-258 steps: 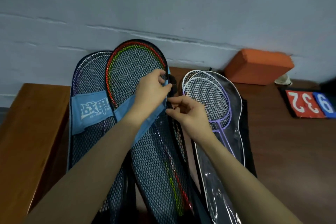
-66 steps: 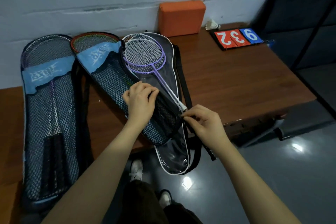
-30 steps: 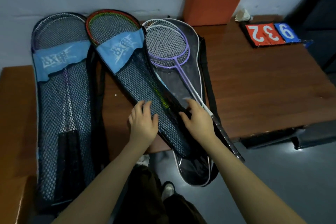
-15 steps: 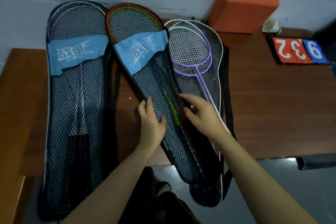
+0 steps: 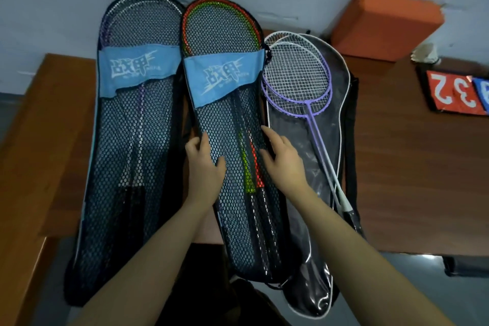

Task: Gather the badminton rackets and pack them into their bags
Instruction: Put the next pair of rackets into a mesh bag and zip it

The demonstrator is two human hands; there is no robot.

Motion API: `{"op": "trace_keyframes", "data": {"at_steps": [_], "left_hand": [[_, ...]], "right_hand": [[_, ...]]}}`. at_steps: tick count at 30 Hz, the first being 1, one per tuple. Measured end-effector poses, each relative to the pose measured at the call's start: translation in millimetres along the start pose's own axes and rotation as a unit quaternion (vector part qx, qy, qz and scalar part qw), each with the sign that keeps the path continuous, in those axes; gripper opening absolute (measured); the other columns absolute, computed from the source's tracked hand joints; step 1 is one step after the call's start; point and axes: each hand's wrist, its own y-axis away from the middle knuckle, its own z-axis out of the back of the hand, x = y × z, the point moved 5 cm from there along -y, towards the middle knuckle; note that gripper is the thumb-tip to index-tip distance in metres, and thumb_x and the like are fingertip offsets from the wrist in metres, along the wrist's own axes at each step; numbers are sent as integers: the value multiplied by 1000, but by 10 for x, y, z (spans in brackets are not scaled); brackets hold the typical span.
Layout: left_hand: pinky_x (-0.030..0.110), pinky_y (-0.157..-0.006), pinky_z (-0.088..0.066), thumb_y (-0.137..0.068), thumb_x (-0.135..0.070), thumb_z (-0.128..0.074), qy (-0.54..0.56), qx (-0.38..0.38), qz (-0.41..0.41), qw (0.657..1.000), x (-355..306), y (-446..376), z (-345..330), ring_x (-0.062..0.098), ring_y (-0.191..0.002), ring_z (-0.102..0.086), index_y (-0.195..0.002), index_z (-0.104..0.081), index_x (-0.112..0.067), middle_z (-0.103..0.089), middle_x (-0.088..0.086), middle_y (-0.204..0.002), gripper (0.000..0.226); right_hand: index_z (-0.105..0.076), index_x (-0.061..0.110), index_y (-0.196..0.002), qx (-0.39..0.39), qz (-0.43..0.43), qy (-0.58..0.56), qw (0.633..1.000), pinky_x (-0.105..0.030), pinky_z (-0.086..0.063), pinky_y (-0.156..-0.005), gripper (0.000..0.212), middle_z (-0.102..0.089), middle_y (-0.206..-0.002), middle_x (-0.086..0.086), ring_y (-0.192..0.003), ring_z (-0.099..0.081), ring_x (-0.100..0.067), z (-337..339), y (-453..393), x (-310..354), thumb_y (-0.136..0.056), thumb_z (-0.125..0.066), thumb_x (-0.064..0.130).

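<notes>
Three racket bags lie side by side on the brown table (image 5: 397,172), heads against the wall. The left mesh bag (image 5: 132,153) holds purple and white rackets. The middle mesh bag (image 5: 232,119) holds red and green rackets (image 5: 250,174). My left hand (image 5: 205,167) rests flat on that bag's left edge, fingers straight. My right hand (image 5: 284,161) rests flat on its right edge. Beside it the clear bag (image 5: 328,145) holds purple and white rackets (image 5: 299,82). The lower ends of all three bags hang over the table's front edge.
An orange block (image 5: 383,24) leans at the wall behind the clear bag. A shuttlecock (image 5: 426,53) and a red and blue scoreboard (image 5: 457,92) lie at the far right. A lighter wooden surface (image 5: 34,167) adjoins the table on the left.
Both hands slid the middle mesh bag left and straightened it, so it now lies parallel beside the clear bag instead of across it. Earlier my right hand pinched the bag's edge; now both lie flat.
</notes>
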Motion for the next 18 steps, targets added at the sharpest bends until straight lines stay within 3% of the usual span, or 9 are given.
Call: {"op": "trace_keyframes", "data": {"at_steps": [3,6,9,11,14,18], "left_hand": [[15,-94,-32,-87,-2,-58,26,-35,-6,999,-104,-152,46,28,-112,-47,-134,-39,5,-39,22,-124,51],[15,-83,-37,-84,5,-58,20,-84,-60,994,-301,-188,161,35,-97,-56,-126,-49,8,-47,26,-117,42],[21,-83,-40,-83,6,-59,12,-102,-103,989,-447,-164,305,35,-90,-59,-123,-51,9,-50,27,-115,41],[17,-85,-40,-83,4,-60,13,-115,-116,986,-522,-115,417,26,-92,-57,-124,-51,7,-51,26,-115,41],[-3,-92,-26,-83,4,-60,13,-142,-140,980,-654,4,603,-4,-103,-37,-123,-52,8,-52,26,-115,41],[-6,-92,-21,-83,5,-61,-5,-174,-182,968,-836,182,911,-4,-104,-35,-121,-54,8,-52,27,-114,39]], "right_hand": [[-32,21,-143,4,19,22,1000,-40,-50,-74,54,-52,-126,-9,-101,-58,-30,27,-124,141,-92,-48,13],[-36,14,-141,-28,75,29,996,-41,-49,-68,50,-53,-118,-10,-93,-59,-32,104,-90,296,-92,-46,10],[-44,9,-135,-83,105,-20,991,-43,-52,-69,43,-56,-109,-9,-89,-59,-27,244,3,382,-92,-49,10],[-48,8,-132,-117,120,-46,985,-40,-52,-69,40,-56,-104,-7,-85,-58,-20,336,93,447,-93,-50,11],[-50,8,-130,-144,140,-67,977,-37,-51,-70,37,-56,-101,-5,-83,-54,-13,439,234,588,-93,-51,11],[-51,7,-128,-166,173,-87,967,-33,-47,-70,36,-57,-99,-8,-86,-52,-12,530,387,811,-93,-49,11]]}}
